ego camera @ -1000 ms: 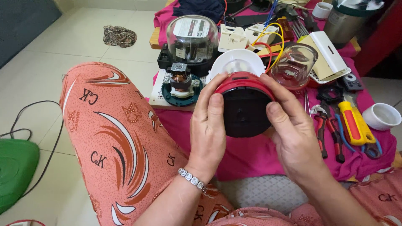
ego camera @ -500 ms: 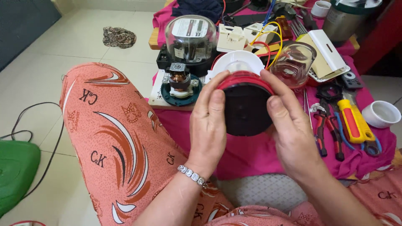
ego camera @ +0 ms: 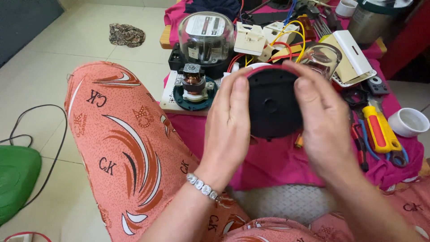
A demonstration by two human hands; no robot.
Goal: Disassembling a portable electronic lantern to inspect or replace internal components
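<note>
Both my hands hold a round appliance base (ego camera: 271, 103), black on its underside with a red rim, tipped so the black face points at me. My left hand (ego camera: 227, 127) grips its left edge, a bead bracelet on the wrist. My right hand (ego camera: 323, 125) grips its right edge, fingers curled over the top. The base hangs above a magenta cloth (ego camera: 277, 163). Behind it stand an electric motor on a dark green ring (ego camera: 194, 87) and a glass-domed meter (ego camera: 206, 33).
A clear glass jar (ego camera: 323, 58), white switch parts (ego camera: 251, 38), coloured wires, a yellow-and-red screwdriver (ego camera: 378, 130), pliers and a white cup (ego camera: 410, 122) crowd the cloth. My knee in orange patterned cloth (ego camera: 121, 148) is at left. A green object (ego camera: 15, 179) and black cable lie on the floor.
I have tilted the round base toward me, so its black underside faces the camera more fully and less red rim shows. My hands stayed on its two edges.
</note>
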